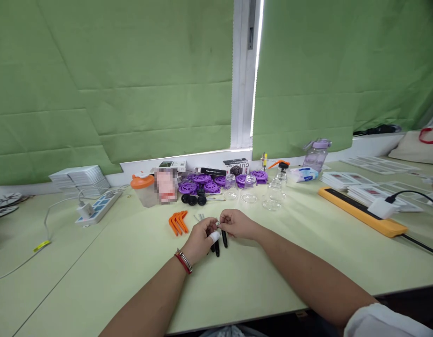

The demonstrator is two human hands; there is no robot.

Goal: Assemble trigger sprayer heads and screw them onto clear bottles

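Note:
My left hand (203, 236), with bracelets at the wrist and a white wrap on the thumb, has its fingers curled inward. My right hand (239, 224) meets it, thumb and forefinger pinched together. Between the fingertips shows a small pale part (218, 224), too small to identify. Several black rods (217, 248) lie under and beside the hands; one black rod (224, 238) reaches up to the right fingertips. Thin metal pins (201, 217) lie just behind the left hand. Orange bent pieces (177, 222) rest to its left.
Purple wheel-shaped parts (202, 179), black round knobs (192, 200) and clear domed pieces (272, 196) stand behind the hands. An orange-lidded cup (142, 189) is at left, near a white power strip (99, 208). An orange power strip (362, 213) and a purple bottle (316, 154) are at right.

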